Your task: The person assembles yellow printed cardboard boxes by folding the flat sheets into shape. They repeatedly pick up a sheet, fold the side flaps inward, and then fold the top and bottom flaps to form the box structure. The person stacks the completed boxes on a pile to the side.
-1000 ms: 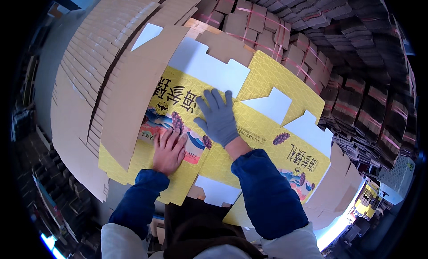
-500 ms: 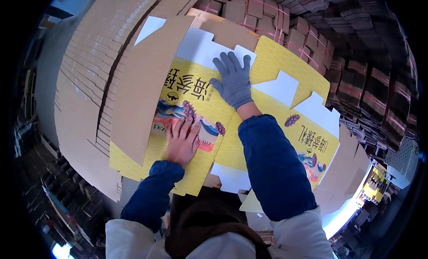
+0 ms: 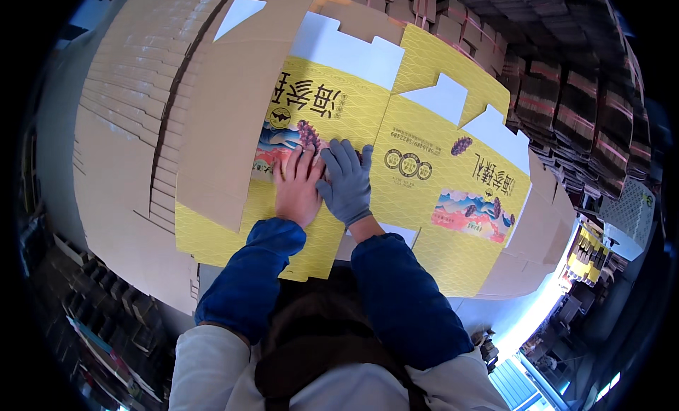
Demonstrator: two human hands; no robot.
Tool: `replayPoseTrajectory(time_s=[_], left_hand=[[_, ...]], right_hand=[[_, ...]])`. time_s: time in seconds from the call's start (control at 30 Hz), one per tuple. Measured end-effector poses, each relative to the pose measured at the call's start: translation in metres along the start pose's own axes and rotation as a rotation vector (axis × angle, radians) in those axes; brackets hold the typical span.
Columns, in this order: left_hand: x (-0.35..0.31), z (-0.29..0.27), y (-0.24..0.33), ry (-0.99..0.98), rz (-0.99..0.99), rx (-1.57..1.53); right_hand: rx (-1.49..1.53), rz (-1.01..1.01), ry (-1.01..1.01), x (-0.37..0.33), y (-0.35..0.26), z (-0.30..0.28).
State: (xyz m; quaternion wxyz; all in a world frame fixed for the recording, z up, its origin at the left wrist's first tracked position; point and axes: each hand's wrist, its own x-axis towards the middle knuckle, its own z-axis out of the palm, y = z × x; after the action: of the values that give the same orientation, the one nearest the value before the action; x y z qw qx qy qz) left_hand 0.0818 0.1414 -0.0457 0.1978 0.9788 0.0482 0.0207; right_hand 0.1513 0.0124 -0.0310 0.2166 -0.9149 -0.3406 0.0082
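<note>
A yellow printed carton blank (image 3: 403, 206) lies unfolded in front of me, with white tabs along its far edge and pictures and dark lettering on its panels. My bare left hand (image 3: 298, 192) rests flat on its left panel, fingers stretched away from me. Right beside it, my right hand (image 3: 346, 181) in a grey glove presses flat on the same panel with its fingers straight. The two hands touch or nearly touch at the thumbs. A plain brown cardboard panel (image 3: 230, 114) covers the left side of the yellow blank.
A wide stack of brown cardboard sheets (image 3: 117, 142) fans out on the left. More brown cardboard (image 3: 541, 234) sticks out under the blank at right. Strapped cardboard bundles (image 3: 566, 107) are piled at the far right, near a pale plastic crate (image 3: 629, 216).
My gloved right hand has come back toward me from the far white tabs to beside my left hand. My left hand stays on the printed panel. The view has shifted slightly.
</note>
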Motion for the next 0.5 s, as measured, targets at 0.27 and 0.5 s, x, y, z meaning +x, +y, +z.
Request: replayPoseTrajectory(time_s=[0.27,0.5], left_hand=[[0.002,0.000,0.009,0.036,0.031,-0.002],[-0.028,-0.087,-0.006,-0.355,0.418,0.081]], right_hand=[[-0.051,-0.003,0.052,-0.005,0.004,-0.003],[0.204,0.018,-0.012,-0.120,-0.038,-0.028]])
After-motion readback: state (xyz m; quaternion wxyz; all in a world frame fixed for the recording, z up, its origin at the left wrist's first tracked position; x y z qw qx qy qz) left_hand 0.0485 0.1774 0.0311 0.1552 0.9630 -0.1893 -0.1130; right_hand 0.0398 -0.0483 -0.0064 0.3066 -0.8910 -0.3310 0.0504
